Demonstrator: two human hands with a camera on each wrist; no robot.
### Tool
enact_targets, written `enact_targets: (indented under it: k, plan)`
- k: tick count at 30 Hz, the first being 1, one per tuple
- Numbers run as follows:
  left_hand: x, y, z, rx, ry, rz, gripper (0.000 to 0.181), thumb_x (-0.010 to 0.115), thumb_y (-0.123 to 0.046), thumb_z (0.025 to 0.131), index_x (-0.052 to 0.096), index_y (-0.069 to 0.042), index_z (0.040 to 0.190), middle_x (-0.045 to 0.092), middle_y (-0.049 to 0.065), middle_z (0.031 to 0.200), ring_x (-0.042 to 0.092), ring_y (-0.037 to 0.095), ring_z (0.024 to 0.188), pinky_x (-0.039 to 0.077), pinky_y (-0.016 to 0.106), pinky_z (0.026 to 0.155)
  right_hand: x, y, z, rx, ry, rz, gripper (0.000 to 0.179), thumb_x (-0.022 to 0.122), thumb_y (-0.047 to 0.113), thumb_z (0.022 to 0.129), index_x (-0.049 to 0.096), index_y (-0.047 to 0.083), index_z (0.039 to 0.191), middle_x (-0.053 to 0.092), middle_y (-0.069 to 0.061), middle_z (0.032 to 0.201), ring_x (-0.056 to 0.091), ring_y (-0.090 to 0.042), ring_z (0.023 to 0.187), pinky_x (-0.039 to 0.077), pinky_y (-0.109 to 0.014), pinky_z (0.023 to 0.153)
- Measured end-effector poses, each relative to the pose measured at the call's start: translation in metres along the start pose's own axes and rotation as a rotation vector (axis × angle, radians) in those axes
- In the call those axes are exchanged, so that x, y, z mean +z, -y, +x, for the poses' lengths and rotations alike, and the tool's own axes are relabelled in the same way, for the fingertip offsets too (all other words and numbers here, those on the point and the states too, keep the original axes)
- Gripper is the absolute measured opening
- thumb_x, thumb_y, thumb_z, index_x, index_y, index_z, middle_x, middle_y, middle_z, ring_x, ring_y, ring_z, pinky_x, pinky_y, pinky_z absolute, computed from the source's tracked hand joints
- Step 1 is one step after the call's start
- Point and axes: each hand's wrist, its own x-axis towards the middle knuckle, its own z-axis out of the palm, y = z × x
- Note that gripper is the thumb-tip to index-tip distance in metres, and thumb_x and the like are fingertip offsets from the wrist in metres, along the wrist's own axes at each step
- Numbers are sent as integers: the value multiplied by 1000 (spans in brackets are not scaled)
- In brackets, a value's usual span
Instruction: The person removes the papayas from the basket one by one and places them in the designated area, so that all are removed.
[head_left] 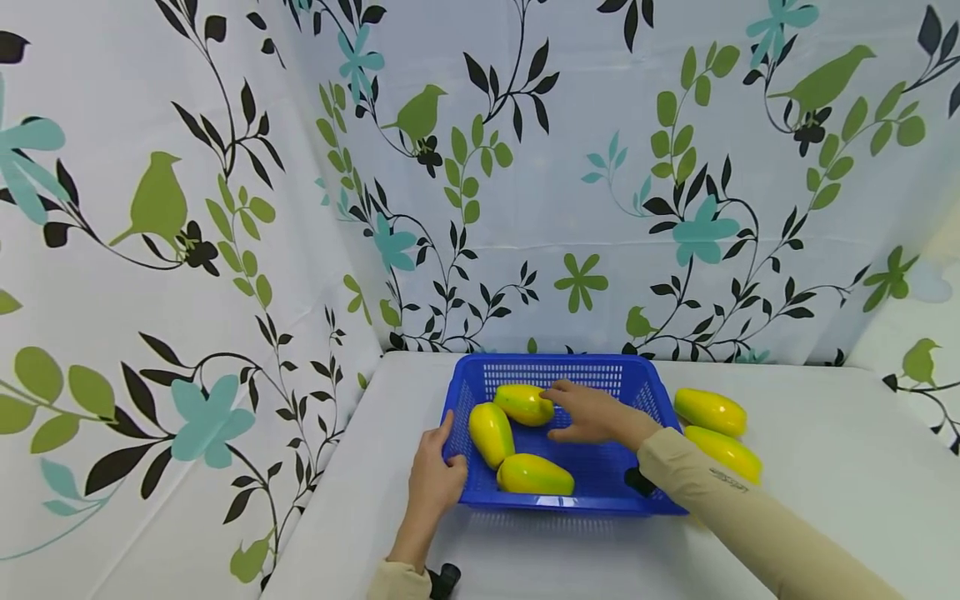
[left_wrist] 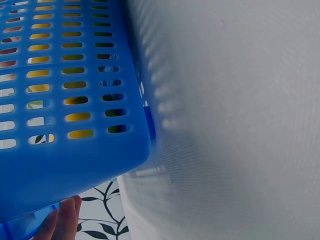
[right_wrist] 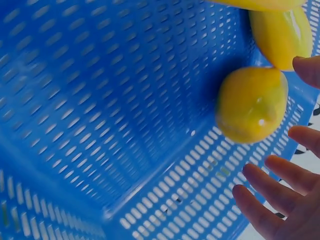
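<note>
A blue plastic basket [head_left: 555,502] with slotted walls stands on the white table. Inside it lie three glossy yellow-green mangoes: one at the back [head_left: 519,405], one at the left [head_left: 491,435] and one along the front [head_left: 536,476]. My left hand [head_left: 437,471] holds the basket's left rim; in the left wrist view its fingertips [left_wrist: 65,220] show at the rim. Over the basket, my right hand [head_left: 588,414] has its fingers spread beside the back mango. The right wrist view has these fingers [right_wrist: 272,190] apart, near a mango [right_wrist: 252,105], with nothing held.
To the basket's right, two more mangoes lie on the table, one farther back [head_left: 711,412] and one partly behind the right sleeve [head_left: 723,454]. A patterned curtain [head_left: 555,208] with birds and leaves hangs behind the table [head_left: 840,467] and along its left side.
</note>
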Motion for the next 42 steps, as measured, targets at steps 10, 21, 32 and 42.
enact_targets:
  k: [10, 21, 32, 42]
  plan:
    - [0, -2, -1, -10, -4, -7, 70, 53, -3, 81, 43, -10, 150, 54, 19, 130, 56, 35, 112, 45, 52, 91, 7, 14, 26, 10, 47, 55, 69, 72, 34, 88, 45, 9, 147, 42, -17, 147, 54, -31, 121, 43, -51, 101]
    - [-1, -1, -1, -3, -17, -8, 69, 54, -3, 81, 44, -9, 149, 55, 19, 129, 56, 34, 110, 46, 52, 90, 24, 14, 50, 51, 48, 96, 80, 72, 30, 87, 33, 7, 153, 40, -23, 146, 54, -35, 118, 42, -52, 101]
    - [1, -4, -1, -8, -5, 7, 70, 55, -2, 81, 43, -10, 149, 54, 20, 129, 56, 32, 108, 45, 53, 93, 37, 14, 49, 58, 81, 105, 73, 69, 31, 89, 36, 6, 148, 59, -12, 122, 55, -23, 98, 45, -45, 95]
    - [0, -3, -2, 13, -25, -4, 68, 54, -3, 81, 45, -7, 148, 55, 20, 128, 56, 35, 112, 45, 53, 93, 18, 2, 26, -14, 41, 25, 62, 76, 34, 83, 53, 10, 136, 64, -3, 111, 56, -18, 91, 49, -41, 87]
